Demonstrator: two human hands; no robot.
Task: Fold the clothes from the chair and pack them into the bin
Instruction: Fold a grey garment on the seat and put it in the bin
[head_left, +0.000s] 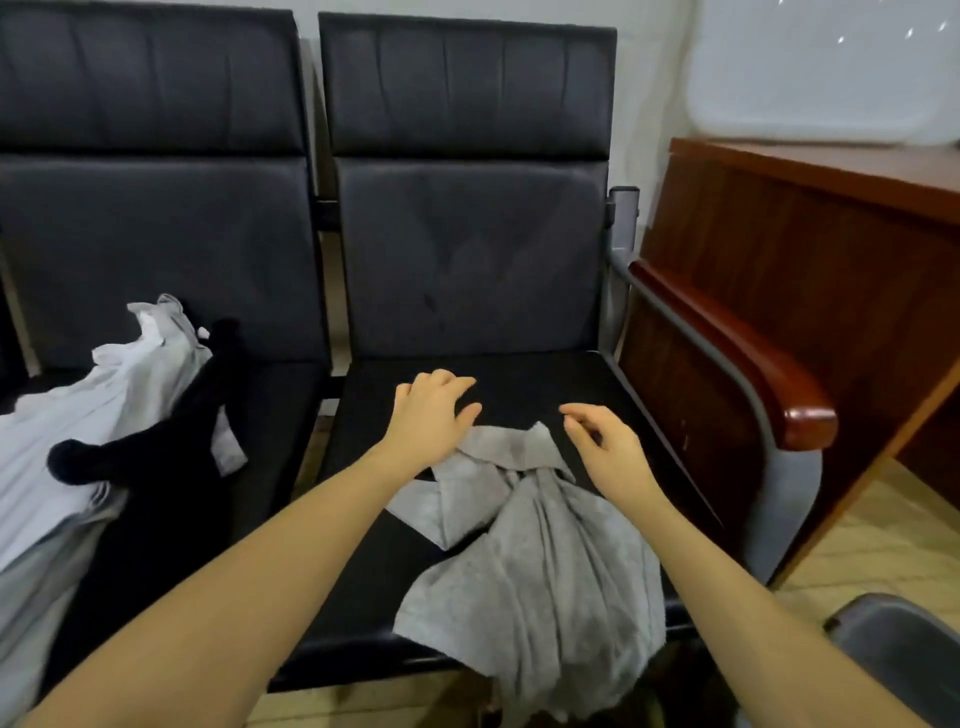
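Forearms reach in from the near edge toward the right-hand seat (519, 384) of a row of black chairs. Nearest lies a grey shirt (530, 561), crumpled on that seat, its lower part hanging over the front edge and its collar end pointing toward the backrest. A dark bin (898, 644) stands on the floor at the near right (only part of its rim shows). The left hand (431, 415) is above the collar end, fingers spread and relaxed, holding nothing. The right hand (608, 447) hovers just beside the collar, fingers loosely curled, also holding nothing. On the left-hand seat rests a pile of white and black clothes (119, 426). Farther right, a wooden armrest (737, 343) adjoins a wooden desk (810, 249).
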